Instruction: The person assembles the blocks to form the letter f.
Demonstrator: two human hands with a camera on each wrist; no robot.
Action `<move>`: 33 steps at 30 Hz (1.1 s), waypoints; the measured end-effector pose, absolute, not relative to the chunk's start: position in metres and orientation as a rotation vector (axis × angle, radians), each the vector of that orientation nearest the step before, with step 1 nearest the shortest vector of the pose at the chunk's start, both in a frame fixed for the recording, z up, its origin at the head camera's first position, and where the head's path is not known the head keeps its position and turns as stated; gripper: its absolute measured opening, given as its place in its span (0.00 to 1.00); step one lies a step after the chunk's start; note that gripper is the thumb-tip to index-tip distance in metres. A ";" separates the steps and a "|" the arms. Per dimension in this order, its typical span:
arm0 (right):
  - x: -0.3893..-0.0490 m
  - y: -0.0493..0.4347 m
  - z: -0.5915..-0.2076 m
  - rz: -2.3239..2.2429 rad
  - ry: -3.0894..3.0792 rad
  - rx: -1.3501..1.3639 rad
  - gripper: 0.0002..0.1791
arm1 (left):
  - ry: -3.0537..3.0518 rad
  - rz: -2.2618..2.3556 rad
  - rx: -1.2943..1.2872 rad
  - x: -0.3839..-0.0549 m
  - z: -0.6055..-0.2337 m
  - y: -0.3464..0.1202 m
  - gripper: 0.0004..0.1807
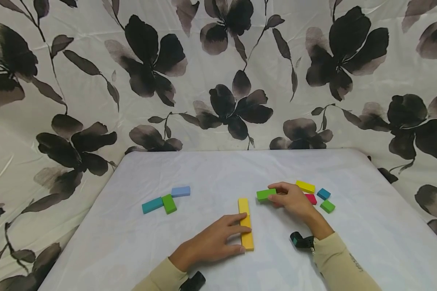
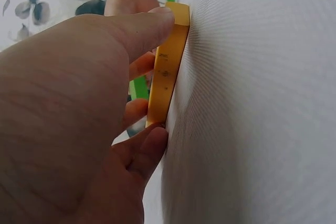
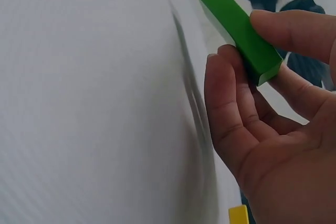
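Two yellow blocks (image 1: 247,236) lie end to end in a row on the white cloth, pointing away from me. My left hand (image 1: 215,238) rests against their left side, thumb near the close end and fingers spread along the row. The left wrist view shows the thumb on the near yellow block (image 2: 169,72). To the right of the row, my right hand (image 1: 293,200) pinches a green block (image 1: 266,195) by its right end. In the right wrist view this green block (image 3: 241,32) sits between thumb and fingertips, held above the cloth.
Beyond my right hand lie a yellow block (image 1: 305,186), a red block (image 1: 311,199), a blue block (image 1: 323,194) and a small green block (image 1: 327,206). On the left are a teal block (image 1: 152,205), a green block (image 1: 169,204) and a light blue block (image 1: 181,191).
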State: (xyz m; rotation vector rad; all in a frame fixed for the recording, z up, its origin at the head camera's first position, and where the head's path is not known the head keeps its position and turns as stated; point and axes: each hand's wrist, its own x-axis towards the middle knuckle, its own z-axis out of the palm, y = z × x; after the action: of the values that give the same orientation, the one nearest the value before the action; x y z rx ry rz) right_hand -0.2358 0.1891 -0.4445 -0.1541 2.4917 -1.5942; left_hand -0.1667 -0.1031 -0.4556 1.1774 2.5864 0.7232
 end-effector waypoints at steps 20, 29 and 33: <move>-0.233 0.173 -0.447 -1.541 2.489 -0.162 0.22 | 2.645 0.622 1.317 -0.172 -0.457 -0.103 0.28; -0.235 0.172 -0.448 -1.487 2.526 -0.184 0.21 | 2.640 0.573 1.265 -0.173 -0.455 -0.099 0.29; -0.234 0.170 -0.448 -1.482 2.530 -0.191 0.22 | 2.651 0.552 1.271 -0.172 -0.454 -0.100 0.29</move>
State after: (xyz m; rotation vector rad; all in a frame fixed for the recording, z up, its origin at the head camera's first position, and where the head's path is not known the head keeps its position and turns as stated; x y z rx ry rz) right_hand -0.2339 0.1704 -0.4482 -0.1912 2.5304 -1.4822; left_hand -0.1724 -0.0997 -0.4544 1.2706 2.6510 0.5518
